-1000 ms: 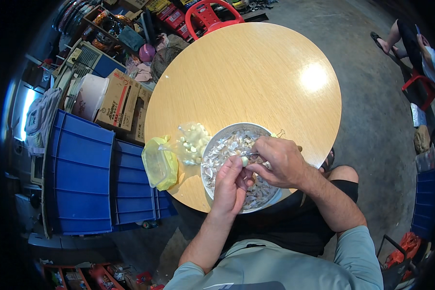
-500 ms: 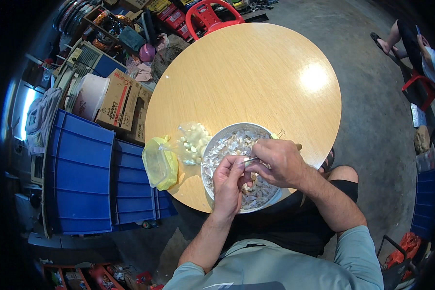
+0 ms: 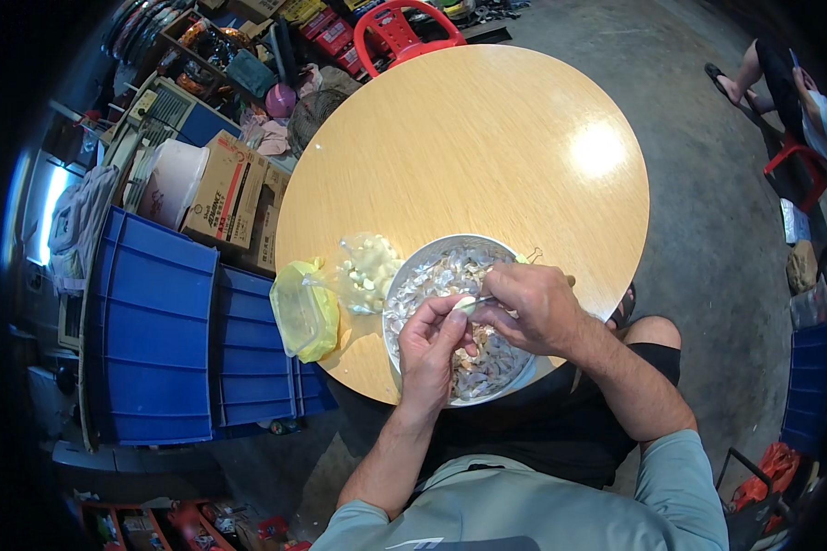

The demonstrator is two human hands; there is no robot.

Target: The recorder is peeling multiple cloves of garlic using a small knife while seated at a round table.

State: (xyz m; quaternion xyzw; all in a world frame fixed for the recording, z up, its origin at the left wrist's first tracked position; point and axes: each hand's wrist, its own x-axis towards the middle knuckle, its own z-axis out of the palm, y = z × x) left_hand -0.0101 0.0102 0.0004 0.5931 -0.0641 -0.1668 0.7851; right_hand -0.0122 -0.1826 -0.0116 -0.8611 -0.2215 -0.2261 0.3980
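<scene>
Over a round white bowl (image 3: 390,346) my two hands meet. My left hand (image 3: 429,342) pinches a pale garlic clove (image 3: 466,305) between thumb and fingertips. My right hand (image 3: 530,310) is closed around a small knife, mostly hidden in the fist; its thin metal blade (image 3: 484,300) reaches the clove, and the end of its handle (image 3: 570,278) shows behind the hand. Papery garlic skins and cloves (image 3: 436,271) fill the bowl. Left of the bowl, a clear plastic bag (image 3: 366,271) holds several peeled cloves.
A clear plastic tub (image 3: 296,312) in a yellow bag (image 3: 322,335) lies at the left edge of the round wooden table (image 3: 459,138). Blue crates (image 3: 156,321) and cardboard boxes (image 3: 220,193) stand left. A red chair (image 3: 400,32) is beyond; a person (image 3: 786,87) sits far right.
My left hand has shifted slightly left, and the clove between its fingertips now shows more of its pale surface. The knife blade has drawn back a little.
</scene>
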